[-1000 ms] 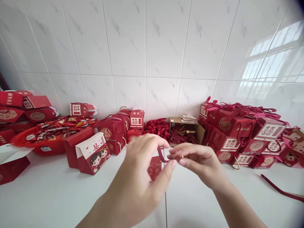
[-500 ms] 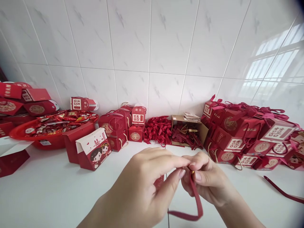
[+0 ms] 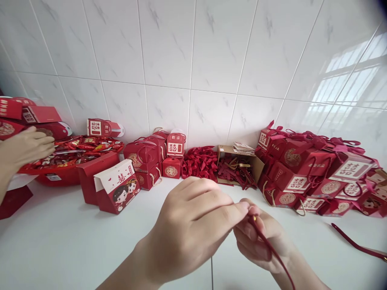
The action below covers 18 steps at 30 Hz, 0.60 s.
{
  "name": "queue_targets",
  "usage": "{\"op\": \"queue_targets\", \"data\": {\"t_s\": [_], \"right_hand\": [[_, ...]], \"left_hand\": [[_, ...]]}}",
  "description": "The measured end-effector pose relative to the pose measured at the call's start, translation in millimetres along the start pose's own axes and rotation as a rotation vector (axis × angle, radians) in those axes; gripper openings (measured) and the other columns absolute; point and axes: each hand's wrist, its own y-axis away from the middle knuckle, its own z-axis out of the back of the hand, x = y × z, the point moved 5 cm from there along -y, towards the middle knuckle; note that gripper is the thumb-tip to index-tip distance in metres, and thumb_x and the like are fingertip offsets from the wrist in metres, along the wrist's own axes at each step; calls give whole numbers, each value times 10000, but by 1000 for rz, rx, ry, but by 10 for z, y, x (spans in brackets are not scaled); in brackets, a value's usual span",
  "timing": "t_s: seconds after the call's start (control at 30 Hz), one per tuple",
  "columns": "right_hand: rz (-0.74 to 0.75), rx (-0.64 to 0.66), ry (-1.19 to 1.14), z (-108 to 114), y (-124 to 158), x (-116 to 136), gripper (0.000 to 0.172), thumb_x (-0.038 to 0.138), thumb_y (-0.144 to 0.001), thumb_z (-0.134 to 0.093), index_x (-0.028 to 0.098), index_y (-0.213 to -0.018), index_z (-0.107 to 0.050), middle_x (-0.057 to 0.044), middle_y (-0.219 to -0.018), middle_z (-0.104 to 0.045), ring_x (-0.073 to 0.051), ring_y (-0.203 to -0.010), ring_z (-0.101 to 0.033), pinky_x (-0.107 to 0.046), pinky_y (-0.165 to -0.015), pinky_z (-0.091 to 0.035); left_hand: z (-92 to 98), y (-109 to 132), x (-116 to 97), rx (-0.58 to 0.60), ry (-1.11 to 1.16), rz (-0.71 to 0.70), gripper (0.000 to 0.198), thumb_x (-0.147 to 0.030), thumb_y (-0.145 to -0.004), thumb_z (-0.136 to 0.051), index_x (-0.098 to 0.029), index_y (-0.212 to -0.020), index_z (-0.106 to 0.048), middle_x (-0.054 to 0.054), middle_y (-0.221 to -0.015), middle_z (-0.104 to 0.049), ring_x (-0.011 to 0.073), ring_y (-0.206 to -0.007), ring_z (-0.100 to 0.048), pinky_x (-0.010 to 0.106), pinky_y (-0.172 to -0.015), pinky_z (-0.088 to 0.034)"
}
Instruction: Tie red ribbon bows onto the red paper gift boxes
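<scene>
My left hand (image 3: 193,225) and my right hand (image 3: 266,237) meet at the lower middle, fingers closed in a pinch. Between their fingertips is one end of a narrow dark red strap (image 3: 273,249) with a small gold stud near that end. Its loose length runs down over my right hand toward the bottom edge. My left fingers cover part of the pinched end. Off to the right, a similar dark red strap (image 3: 350,238) lies on the white table.
Another person's hand (image 3: 33,147) reaches over a red basin (image 3: 60,178) of wrapped sweets. Red gift boxes (image 3: 119,191) stand left of middle. Along the tiled wall are a ribbon pile (image 3: 199,163), a cardboard box (image 3: 256,171) of straps and stacked red boxes (image 3: 311,165).
The strap's loose end has swung from hanging leftward to trailing down to the right. My hands have shifted slightly and my right hand has turned. Another person's hand has appeared at the left.
</scene>
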Motion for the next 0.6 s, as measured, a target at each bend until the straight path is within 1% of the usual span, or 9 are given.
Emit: {"op": "queue_targets", "data": {"t_s": [0.13,0.27,0.37,0.43,0.5,0.53,0.57,0.6], "right_hand": [[-12,3,-23,-14,14,0,149,159,-711,-747,291,-774,-718,42,-695,-730,-39,-514,-642,-73,-442,-477],[26,-19,-12,-12,17,10,154,153,-723,-738,293,-781,-716,42,-727,-735,-28,-540,-641,-70,-476,-478],[65,-43,9,-7,-3,10,157,147,-726,-734,294,-777,-717,42,-718,-735,-32,-559,-643,-76,-498,-485],[86,-69,25,3,-21,10,147,152,-729,-732,289,-781,-719,40,-710,-734,-35,-563,-644,-79,-506,-489],[104,-97,46,13,-33,27,140,155,-724,-737,279,-788,-722,40,-718,-731,-32,-572,-645,-77,-518,-491],[115,-113,60,19,-34,45,136,156,-722,-738,275,-787,-723,39,-727,-728,-31,-580,-645,-76,-524,-492],[131,-130,76,24,-30,71,136,155,-720,-739,272,-787,-723,39,-736,-724,-31,-588,-644,-77,-530,-494],[151,-143,94,27,-23,105,137,153,-719,-738,272,-787,-723,38,-741,-719,-31,-591,-641,-79,-532,-496]], "left_hand": [[-4,15,9,-2,-21,-17,118,-84,-780,-612,-169,-855,-648,15,-713,-686,156,-716,-599,295,-664,-478],[-35,34,-14,-19,-105,-27,93,-88,-762,-617,-169,-803,-635,10,-677,-672,161,-700,-597,307,-670,-453],[-71,34,-13,-32,-112,3,101,-82,-756,-601,-179,-770,-622,-2,-648,-661,157,-682,-597,308,-675,-437],[-70,23,39,-17,-62,45,92,-95,-760,-601,-185,-746,-618,-6,-636,-660,154,-670,-596,307,-684,-433],[-43,20,163,63,1,126,70,-143,-787,-597,-194,-749,-626,-6,-666,-671,149,-684,-600,298,-713,-437],[-17,33,261,122,13,201,69,-179,-808,-583,-202,-767,-633,-4,-703,-680,149,-707,-604,292,-730,-439],[16,65,381,193,5,300,82,-221,-829,-564,-214,-798,-639,-2,-756,-688,150,-740,-609,286,-747,-439],[60,120,520,259,-30,431,106,-270,-843,-545,-228,-837,-642,3,-821,-692,157,-783,-613,282,-755,-439]]}}
